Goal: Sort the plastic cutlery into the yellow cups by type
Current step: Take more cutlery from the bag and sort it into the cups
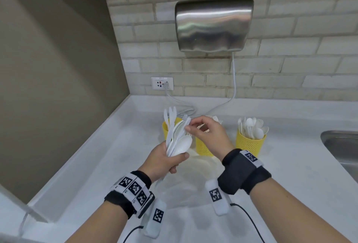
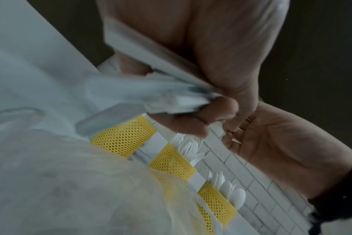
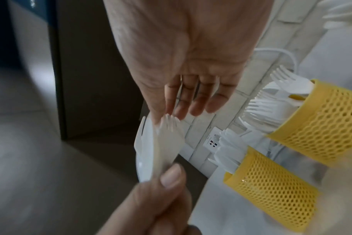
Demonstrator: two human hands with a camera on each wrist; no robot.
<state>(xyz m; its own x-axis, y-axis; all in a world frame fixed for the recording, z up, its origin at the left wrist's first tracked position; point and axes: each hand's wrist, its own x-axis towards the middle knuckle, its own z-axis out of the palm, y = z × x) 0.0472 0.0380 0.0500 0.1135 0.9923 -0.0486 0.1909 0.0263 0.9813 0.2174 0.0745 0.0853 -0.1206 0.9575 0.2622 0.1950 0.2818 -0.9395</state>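
Note:
My left hand (image 1: 175,158) grips a bundle of white plastic cutlery (image 1: 179,141) by the handles, with spoons, knives and a fork fanned upward. My right hand (image 1: 190,126) pinches the top of a fork (image 3: 171,125) in that bundle; its fingertips (image 3: 193,106) lie on the tines. Three yellow mesh cups stand in a row behind. The left cup (image 1: 166,129) holds knives, the middle cup (image 1: 203,146) holds forks and is partly hidden by my right hand, and the right cup (image 1: 249,143) holds spoons. The left wrist view shows my left hand (image 2: 201,114) wrapped round the handles.
A crumpled clear plastic bag (image 1: 184,182) lies on the white counter (image 1: 108,145) under my hands. A steel sink (image 1: 342,145) is at the right edge. A hand dryer (image 1: 213,23), its cable and a wall socket (image 1: 162,83) are on the brick wall behind the cups.

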